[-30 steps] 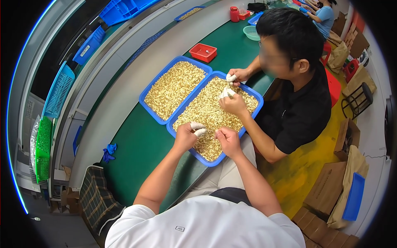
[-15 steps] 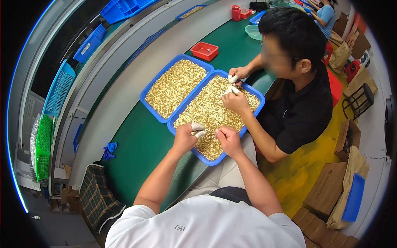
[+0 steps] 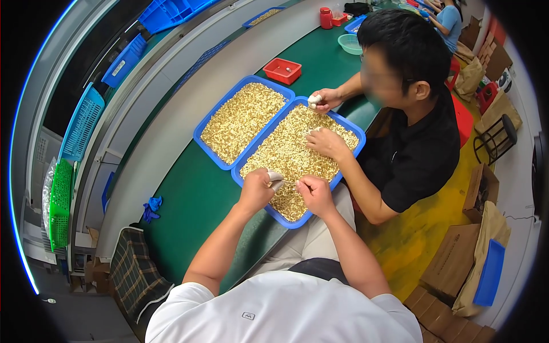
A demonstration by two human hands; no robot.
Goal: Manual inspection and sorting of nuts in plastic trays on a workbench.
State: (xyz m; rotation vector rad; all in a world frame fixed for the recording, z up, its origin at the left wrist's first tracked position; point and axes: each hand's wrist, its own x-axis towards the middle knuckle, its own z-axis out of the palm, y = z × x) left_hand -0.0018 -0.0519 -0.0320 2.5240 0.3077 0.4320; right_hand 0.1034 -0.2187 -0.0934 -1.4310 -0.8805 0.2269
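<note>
Toward the blue tray's (image 3: 290,225) near edge, a thin piece (image 3: 290,182) is being pinched between left hand (image 3: 258,187) and right hand (image 3: 317,194) fingers. A drop is being risked by any slip.

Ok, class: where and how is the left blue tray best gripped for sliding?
Probably hook the left blue tray's near rim, coming from the person's side: that short raised edge borders green tabletop, while the right side adjoins the other blue tray.
</note>
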